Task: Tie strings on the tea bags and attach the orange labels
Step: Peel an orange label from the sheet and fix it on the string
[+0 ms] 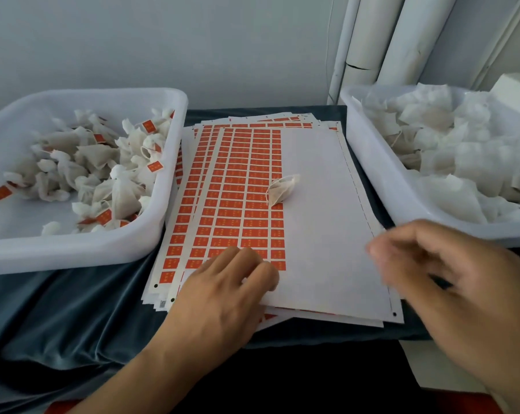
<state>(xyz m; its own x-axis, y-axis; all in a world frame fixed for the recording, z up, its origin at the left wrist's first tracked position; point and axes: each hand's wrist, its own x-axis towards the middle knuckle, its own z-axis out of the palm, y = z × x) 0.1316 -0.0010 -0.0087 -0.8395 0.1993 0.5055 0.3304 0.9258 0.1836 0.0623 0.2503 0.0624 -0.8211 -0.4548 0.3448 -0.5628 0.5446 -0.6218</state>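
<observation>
Dark cloth-covered table (pixel 73 309), lower frame. Left hand (pixel 223 291) presses flat, fingers relaxed, on the label sheets (pixel 327 234); right hand (pixel 450 276) blurred, loosely curled, apparently holding nothing. One unlabelled tea bag (pixel 281 189) lies mid-sheet. Upper left, finished tray (pixel 82 255), partly filled with labelled bags; upper right, supply tray (pixel 372 162), heaped, much remaining.

- The left hand (pixel 223 294) lies palm down, forearm reaching in from the lower left, its fingers (pixel 252 264) bent at the knuckles with the tips pressed down.
- The right hand (pixel 450 282) is raised, back upward, blurred, fingers loosely curled and pointing left, holding nothing that shows.
</observation>
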